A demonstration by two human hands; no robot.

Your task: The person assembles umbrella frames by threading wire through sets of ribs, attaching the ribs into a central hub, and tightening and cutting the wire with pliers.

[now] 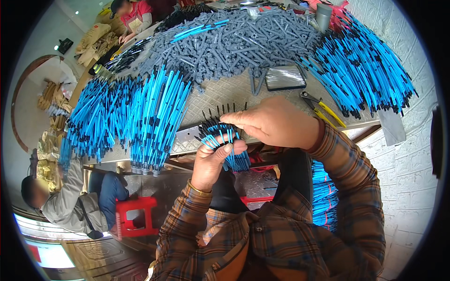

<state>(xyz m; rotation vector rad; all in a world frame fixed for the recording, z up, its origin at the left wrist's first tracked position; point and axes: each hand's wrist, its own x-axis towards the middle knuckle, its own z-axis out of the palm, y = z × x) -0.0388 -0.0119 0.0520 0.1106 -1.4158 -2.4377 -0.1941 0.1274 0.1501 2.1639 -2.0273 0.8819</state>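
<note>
My left hand is wrapped round a bundle of thin blue sticks with black ends. The bundle is held just past the table's front edge, above my lap, with the black ends fanned out and pointing away from me. Over those ends, my right hand comes in from the right. Its fingers are pressed together at the black ends; what they pinch, if anything, is hidden.
Grey plastic parts are heaped across the table. Blue-stick piles lie left and right. Near the right pile are a box of thin silvery pins and yellow-handled pliers. Two other people sit around the table; a red stool stands left.
</note>
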